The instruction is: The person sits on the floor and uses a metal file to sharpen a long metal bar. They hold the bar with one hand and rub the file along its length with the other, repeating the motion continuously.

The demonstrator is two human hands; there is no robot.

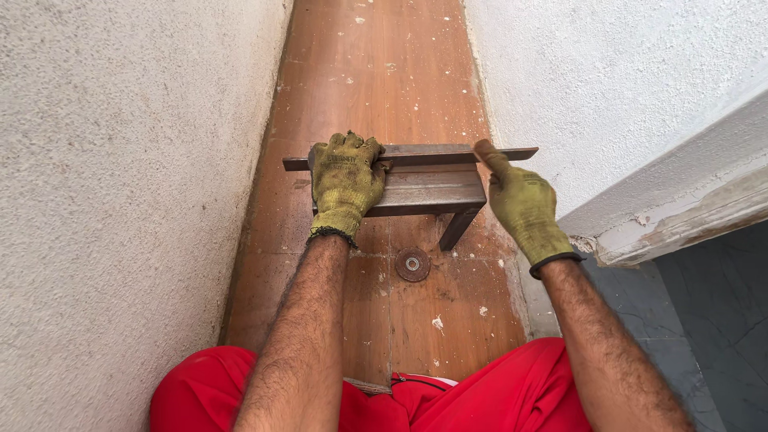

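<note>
A rusty metal angle bracket [424, 180] is seen at centre frame on a narrow brown floor [376, 72] between two white walls. It is gripped at its nine o'clock end by the gloved left hand [346, 180], apparently to steady it. At three o'clock, the gloved right hand [522, 204] is closed around a thin flat tool [485, 152] laid on the top edge. A grinding disc [413, 264] lies at six o'clock.

Two gloved hands show mid-frame: the left hand [346, 182] and the right hand [522, 204]. One metal bracket frame [428, 184] sits between them at centre. One round grinding disc [413, 264] lies just below centre. Two rough white walls flank the picture, left wall [120, 200] and right wall [608, 96].
</note>
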